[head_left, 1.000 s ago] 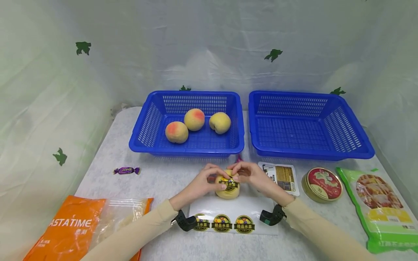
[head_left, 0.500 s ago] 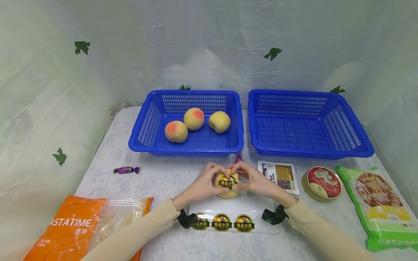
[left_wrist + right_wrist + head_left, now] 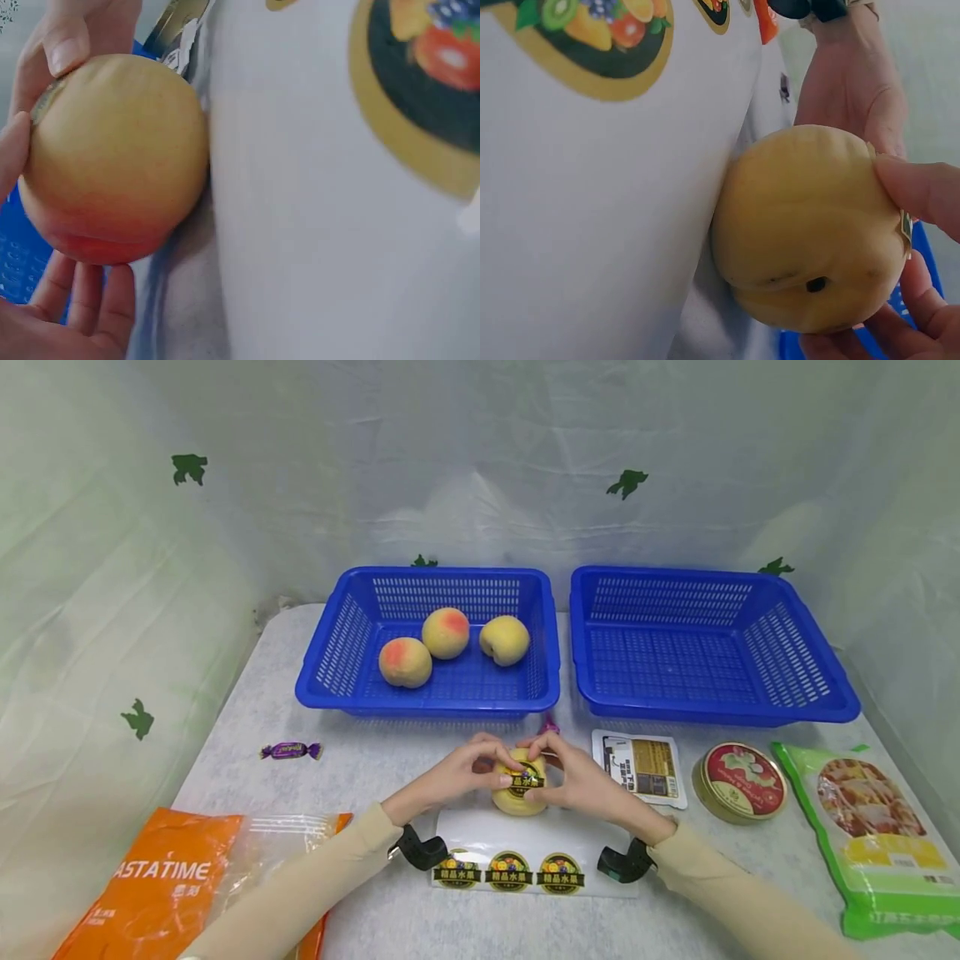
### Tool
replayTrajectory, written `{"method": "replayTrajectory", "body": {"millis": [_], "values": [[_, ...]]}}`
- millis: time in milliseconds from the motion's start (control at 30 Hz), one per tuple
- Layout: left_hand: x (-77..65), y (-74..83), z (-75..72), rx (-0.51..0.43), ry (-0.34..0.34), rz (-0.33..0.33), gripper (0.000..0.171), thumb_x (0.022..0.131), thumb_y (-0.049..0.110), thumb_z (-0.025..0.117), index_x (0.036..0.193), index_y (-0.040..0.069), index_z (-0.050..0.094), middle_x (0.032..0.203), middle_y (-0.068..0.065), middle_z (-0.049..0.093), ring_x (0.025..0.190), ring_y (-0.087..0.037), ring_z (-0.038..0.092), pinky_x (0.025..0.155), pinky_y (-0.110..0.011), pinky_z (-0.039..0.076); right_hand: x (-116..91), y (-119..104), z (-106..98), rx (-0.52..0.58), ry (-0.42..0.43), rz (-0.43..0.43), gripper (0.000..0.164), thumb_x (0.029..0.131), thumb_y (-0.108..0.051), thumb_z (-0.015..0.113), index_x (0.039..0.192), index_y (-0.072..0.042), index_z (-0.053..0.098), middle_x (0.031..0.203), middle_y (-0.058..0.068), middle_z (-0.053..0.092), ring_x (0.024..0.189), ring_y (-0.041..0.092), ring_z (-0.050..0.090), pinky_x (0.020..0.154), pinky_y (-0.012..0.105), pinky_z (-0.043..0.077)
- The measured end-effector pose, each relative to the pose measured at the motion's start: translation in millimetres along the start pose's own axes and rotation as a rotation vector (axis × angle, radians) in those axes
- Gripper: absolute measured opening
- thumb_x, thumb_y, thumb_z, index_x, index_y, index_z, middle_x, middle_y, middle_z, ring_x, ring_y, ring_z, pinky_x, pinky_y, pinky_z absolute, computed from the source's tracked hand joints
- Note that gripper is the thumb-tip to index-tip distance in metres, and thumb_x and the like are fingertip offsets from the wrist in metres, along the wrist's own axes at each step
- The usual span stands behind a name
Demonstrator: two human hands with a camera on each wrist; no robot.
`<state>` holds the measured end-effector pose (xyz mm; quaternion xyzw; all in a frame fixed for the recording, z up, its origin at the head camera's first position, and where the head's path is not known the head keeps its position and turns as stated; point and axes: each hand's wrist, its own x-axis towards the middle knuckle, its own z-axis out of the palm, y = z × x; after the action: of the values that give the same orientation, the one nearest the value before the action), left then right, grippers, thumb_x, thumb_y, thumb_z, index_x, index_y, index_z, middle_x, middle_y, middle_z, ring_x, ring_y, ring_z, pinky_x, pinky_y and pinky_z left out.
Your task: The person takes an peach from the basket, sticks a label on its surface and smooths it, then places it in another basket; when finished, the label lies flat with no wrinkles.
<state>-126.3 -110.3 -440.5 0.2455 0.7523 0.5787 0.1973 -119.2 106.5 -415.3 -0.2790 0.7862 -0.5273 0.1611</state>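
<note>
A yellow peach (image 3: 517,807) with a red blush stands just behind a white sticker sheet (image 3: 517,835). On its upper side lies a round black-and-gold fruit sticker (image 3: 527,781), partly covered by fingers. My left hand (image 3: 459,772) holds the peach from the left, its thumb at the sticker's edge. From the other side my right hand (image 3: 587,782) holds it too, thumb on the sticker's lower right edge. In the left wrist view, left fingers (image 3: 90,300) touch the blushed end of the peach. The right wrist view shows the right thumb (image 3: 919,187) pressing near the sticker.
Behind are two blue baskets; the left basket (image 3: 427,703) holds 3 peaches, the right basket (image 3: 705,710) none. A wrapped candy (image 3: 291,751) and an orange bag (image 3: 161,885) lie left. A flat packet (image 3: 645,767), round tin (image 3: 741,782) and green bag (image 3: 873,835) lie right.
The right thumb has moved from the sticker's top down to its lower right edge. My left thumb has shifted slightly up, and the left wrist a little left. The peach stays in place.
</note>
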Motion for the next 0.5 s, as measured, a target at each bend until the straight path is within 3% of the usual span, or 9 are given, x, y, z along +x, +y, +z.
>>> {"method": "replayTrajectory", "body": {"millis": [67,133,300,500], "values": [[0.1,-0.6,0.6,0.009,0.011,0.025,0.019,0.083,0.012,0.064,0.101,0.008,0.066,0.108,-0.004,0.043,0.103,-0.019,0.038,0.086,-0.038,0.040,-1.5,-10.3,-0.4,0.006,0.013,-0.001,0.038,0.071,0.001,0.073,0.097,0.002,0.044,0.123,0.019,0.049,0.118,0.033,0.042,0.098,0.043,0.032],[-2.0,8.8,2.1,0.021,0.026,0.049,0.019,0.083,0.008,0.063,0.101,0.004,0.066,0.105,-0.007,0.042,0.101,-0.020,0.038,0.086,-0.041,0.040,-2.2,-12.9,-1.3,0.015,0.018,-0.003,0.037,0.072,-0.001,0.073,0.096,0.001,0.045,0.122,0.019,0.049,0.117,0.033,0.043,0.098,0.042,0.032],[-6.2,28.9,3.0,0.023,0.000,0.051,0.022,0.081,-0.001,0.062,0.103,-0.003,0.063,0.106,-0.011,0.039,0.102,-0.021,0.037,0.086,-0.046,0.039,-0.2,14.4,-3.7,0.092,-0.006,0.031,0.040,0.071,-0.012,0.076,0.097,-0.006,0.046,0.125,0.009,0.048,0.119,0.027,0.042,0.101,0.036,0.029],[0.1,3.6,2.3,0.052,-0.013,0.040,0.024,0.080,0.009,0.067,0.105,0.007,0.065,0.108,-0.007,0.038,0.103,-0.020,0.037,0.085,-0.040,0.041,0.4,26.8,-8.1,0.242,-0.080,0.045,0.030,0.079,-0.011,0.068,0.099,-0.004,0.046,0.129,0.010,0.045,0.122,0.027,0.038,0.102,0.042,0.025]]}}
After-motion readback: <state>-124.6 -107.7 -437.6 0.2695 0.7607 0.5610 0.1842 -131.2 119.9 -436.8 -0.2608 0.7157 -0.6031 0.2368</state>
